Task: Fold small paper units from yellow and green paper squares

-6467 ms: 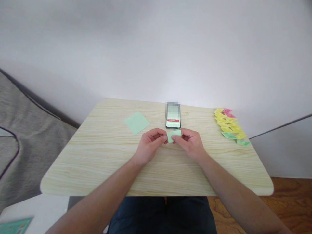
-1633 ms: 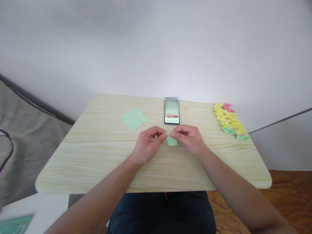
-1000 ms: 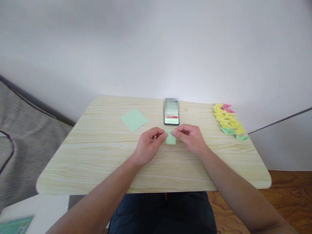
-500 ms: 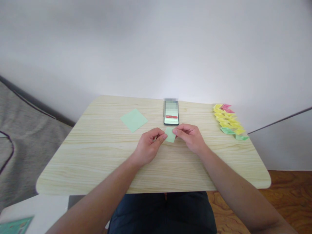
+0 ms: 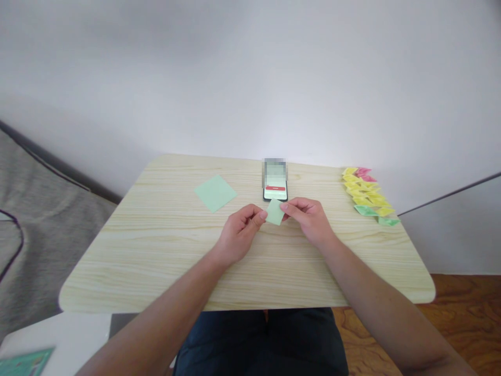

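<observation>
Between my two hands is a small folded piece of light green paper [image 5: 275,213], roughly square and tilted. My left hand [image 5: 241,232] pinches its left corner between thumb and fingers. At the upper right edge, my right hand [image 5: 307,219] grips it the same way, thumb on top. The paper's top corner overlaps the lower edge of a phone [image 5: 275,192] lying on the table. A larger flat sheet of light green paper [image 5: 215,193] lies to the left of the phone.
Several folded paper pieces [image 5: 366,194] in yellow, pink and green stand in rows at the table's right side. The pale wooden table [image 5: 148,235] backs onto a white wall [image 5: 250,78]. Grey cloth [image 5: 50,224] hangs at the left.
The folded green paper has shifted slightly up toward the phone and now covers its bottom edge. Both hands still grip it, with only small finger movements.
</observation>
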Demonstrator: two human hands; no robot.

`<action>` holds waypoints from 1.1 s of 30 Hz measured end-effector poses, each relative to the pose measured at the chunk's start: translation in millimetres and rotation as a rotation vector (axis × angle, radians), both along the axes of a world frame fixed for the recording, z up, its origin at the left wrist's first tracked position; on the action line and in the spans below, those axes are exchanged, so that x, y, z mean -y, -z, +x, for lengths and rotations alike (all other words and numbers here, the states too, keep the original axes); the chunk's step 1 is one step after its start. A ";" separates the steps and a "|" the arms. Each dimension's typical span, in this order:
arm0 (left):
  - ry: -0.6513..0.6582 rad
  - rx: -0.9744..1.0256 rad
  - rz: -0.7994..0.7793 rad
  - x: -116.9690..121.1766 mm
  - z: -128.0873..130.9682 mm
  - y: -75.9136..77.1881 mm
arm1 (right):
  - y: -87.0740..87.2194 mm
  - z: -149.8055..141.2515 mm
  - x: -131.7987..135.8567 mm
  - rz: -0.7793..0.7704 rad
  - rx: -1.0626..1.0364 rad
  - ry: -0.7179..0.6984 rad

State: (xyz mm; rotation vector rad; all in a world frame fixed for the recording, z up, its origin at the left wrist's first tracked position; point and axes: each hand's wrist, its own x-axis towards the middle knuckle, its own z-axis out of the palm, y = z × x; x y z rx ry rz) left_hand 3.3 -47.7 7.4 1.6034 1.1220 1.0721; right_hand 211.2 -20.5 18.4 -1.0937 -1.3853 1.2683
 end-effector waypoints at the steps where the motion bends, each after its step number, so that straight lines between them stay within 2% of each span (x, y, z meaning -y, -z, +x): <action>1: 0.016 0.003 0.000 -0.1 0.0 -0.2 | 0.1 0.5 -0.4 -0.007 -0.007 0.007; 8: 0.028 0.005 -0.033 -0.6 -2.4 -2.6 | 4.2 1.5 -2.3 -0.097 -0.080 -0.062; 16: 0.020 0.073 -0.077 -1.3 -4.2 -2.9 | 1.9 0.5 1.5 -0.069 -0.009 -0.222; 24: 0.026 0.066 -0.041 -0.8 -2.3 -4.0 | 3.4 2.9 2.8 -0.015 0.034 -0.243; 33: -0.034 0.099 -0.043 -2.4 -3.4 -2.7 | 3.7 0.8 3.0 0.027 -0.008 -0.123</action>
